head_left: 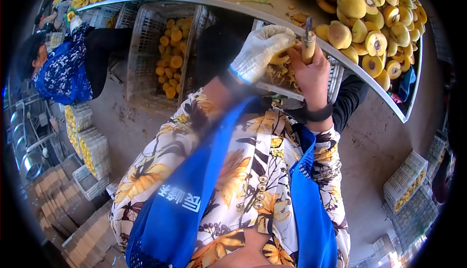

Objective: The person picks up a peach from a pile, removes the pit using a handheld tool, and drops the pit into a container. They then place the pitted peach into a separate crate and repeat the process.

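My left hand point(260, 51), in a white knitted glove, is closed with its fingertips around a yellow piece of peach point(279, 59), mostly hidden by the fingers. My bare right hand point(314, 71) grips a pitting knife point(308, 49) with a wooden handle and a short, curved metal blade pointing up and away. Its thumb side is close against the gloved fingers. Both hands are just short of the table's metal edge, above a white crate point(335, 78) with yellowish scraps in it. Halved and whole yellow peaches point(352, 5) are heaped on the table beyond my right hand.
The metal-rimmed table point(265, 12) curves across the front. Left of my hands, below the table, stands a crate point(138, 68) of orange peach halves point(170, 63). A co-worker point(63, 71) sits far left. Stacked crates point(95, 151) and another crate point(406, 180) stand on the floor.
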A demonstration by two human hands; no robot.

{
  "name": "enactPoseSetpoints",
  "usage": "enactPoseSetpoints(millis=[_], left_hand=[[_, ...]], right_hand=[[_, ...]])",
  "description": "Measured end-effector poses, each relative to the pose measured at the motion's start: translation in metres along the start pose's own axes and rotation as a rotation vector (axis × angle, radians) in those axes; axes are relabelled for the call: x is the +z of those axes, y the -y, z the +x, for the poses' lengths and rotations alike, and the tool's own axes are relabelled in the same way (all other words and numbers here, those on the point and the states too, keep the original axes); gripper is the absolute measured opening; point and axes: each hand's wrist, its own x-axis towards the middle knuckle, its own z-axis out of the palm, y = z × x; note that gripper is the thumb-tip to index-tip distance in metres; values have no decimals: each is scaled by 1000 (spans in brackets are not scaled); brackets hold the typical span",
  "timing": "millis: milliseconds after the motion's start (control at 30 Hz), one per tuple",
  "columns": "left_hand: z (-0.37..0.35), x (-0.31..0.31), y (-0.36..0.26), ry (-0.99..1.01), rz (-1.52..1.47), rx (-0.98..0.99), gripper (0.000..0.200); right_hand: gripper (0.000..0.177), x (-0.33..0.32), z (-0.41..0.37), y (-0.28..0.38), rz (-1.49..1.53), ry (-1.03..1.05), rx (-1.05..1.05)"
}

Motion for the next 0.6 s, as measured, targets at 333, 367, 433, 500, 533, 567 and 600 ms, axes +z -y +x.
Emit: enactPoseSetpoints(millis=[333,367,433,500,533,567,600], left_hand=[[4,-11,42,-137,-234,59,30],[3,-8,40,-141,-273,93,30],[-12,16,28,-333,21,417,29],[25,-35,40,-147,-763,-264,29],[20,-20,24,-285,-383,-106,28],[22,-23,29,-305,-320,-65,28],[24,-29,40,-322,-260,-27,28]], right_hand=[[13,12,-18,-9,-30,296,-484],[17,29,-37,-1,-141,423,-419],[22,38,-47,14,24,222,-297],[32,23,-26,18,4,193,245],[40,16,-20,10,-210,148,144],[39,14,-20,4,-150,54,91],[37,14,-21,2,-150,47,104]])
